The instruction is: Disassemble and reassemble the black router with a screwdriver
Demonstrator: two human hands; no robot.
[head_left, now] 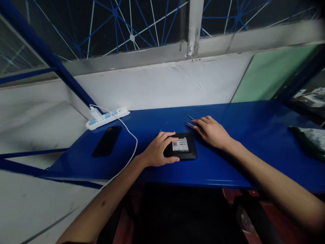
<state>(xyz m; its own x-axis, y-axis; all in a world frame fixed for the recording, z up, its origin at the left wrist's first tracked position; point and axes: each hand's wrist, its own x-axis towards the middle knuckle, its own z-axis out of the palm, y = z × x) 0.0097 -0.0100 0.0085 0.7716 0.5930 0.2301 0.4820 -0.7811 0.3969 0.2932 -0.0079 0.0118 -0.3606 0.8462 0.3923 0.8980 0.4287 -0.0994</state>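
My left hand is closed around the left side of a flat black box-shaped device, which lies on the blue table. A white printed label with a square code covers part of its top. My thumb rests along the near edge and the fingers reach across the far part. Right of the device, my right hand is low over the tabletop, fingers curled on a thin metal tool. Another thin metal piece shows just beyond its fingertips. Their exact kind is too small to tell.
On the left of the blue table lie a black phone and a white power strip with a charger plugged in. Its white cable curves near my left forearm. A dark green and silvery packet sits at the right.
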